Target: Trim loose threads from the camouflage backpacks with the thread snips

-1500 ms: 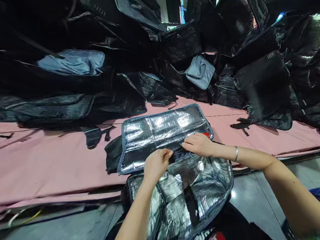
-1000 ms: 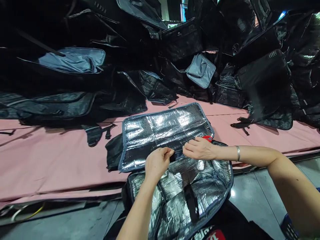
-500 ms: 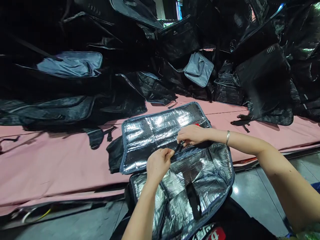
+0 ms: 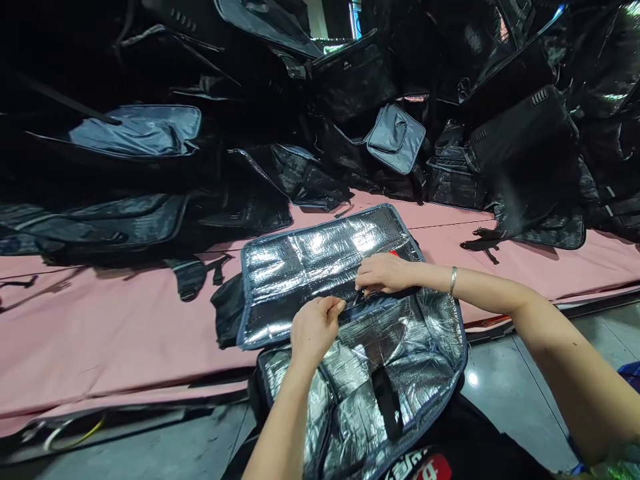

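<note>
Since half a second ago your right hand (image 4: 384,273) has edged slightly left along the hinge line of the insulated bag (image 4: 370,373), while your left hand (image 4: 314,327) has kept its place.

Head view: the bag lies open at lower centre of the frame, its silver-lined lid (image 4: 325,263) flat on the pink worktop (image 4: 115,327) and its body hanging over the near edge toward you. Your left hand's grip is closed, pinching the blue-bound rim where lid meets body. Your right hand's grip is closed on a small dark piece at that same seam, possibly a zip pull; too small to tell. A red tool (image 4: 393,253) peeks out just behind your right hand.

Bare pink surface lies left of the lid and to the right past your wrist. A heap of black bags (image 4: 525,160) crowds the worktop's far edge across the upper frame, near the lid's far corner.
</note>
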Demonstrator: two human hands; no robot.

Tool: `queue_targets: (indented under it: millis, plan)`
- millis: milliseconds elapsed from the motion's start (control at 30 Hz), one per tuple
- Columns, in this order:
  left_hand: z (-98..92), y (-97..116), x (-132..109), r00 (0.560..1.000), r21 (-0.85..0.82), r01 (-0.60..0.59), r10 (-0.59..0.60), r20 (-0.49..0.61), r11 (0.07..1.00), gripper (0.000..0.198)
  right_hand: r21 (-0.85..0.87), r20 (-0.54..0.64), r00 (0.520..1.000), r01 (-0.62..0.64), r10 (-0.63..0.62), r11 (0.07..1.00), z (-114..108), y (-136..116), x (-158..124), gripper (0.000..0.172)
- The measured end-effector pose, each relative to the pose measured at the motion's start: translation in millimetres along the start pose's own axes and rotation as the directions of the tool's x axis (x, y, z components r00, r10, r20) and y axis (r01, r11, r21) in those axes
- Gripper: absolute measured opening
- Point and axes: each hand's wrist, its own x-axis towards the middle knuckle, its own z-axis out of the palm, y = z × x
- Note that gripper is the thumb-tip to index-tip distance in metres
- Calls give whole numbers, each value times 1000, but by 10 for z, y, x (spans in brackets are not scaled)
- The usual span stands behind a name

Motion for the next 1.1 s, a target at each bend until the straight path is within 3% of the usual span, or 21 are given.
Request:
queue_targets:
  millis: [133,267,367,467,633,867,1000,1100]
  plan:
    - [2,-20,10,999,-10,-23,22,-37,1000,32,193,-112,985,-111,134,975,40,-26,-115,15]
    - [27,-35,36,994,-20,-46,44,-104,999,32,267,-43,955,-271,293,925,56,-131,-210,23]
    - [71,-14,19,983,-26,-58,52,-177,998,33,288,59,879,-469,474,835,75,-197,-208,19]
    - [130,53,-58,958,-23,-49,40,-283,999,33,352,126,805,-582,579,733,110,-185,-151,20]
    - [254,197,-191,906,-4,-5,3,-424,1000,28,389,185,761,-638,622,664,157,-88,-70,10]
    - [400,321,-168,903,-18,-17,8,-429,1000,26,363,164,751,-649,640,668,169,-80,-49,13]
    - [436,344,-163,912,-73,-47,13,-410,996,25,342,93,770,-620,632,706,167,-118,-85,17]
    - [442,334,-152,917,-116,-54,4,-400,992,24,289,-53,802,-558,595,778,155,-116,-176,27]
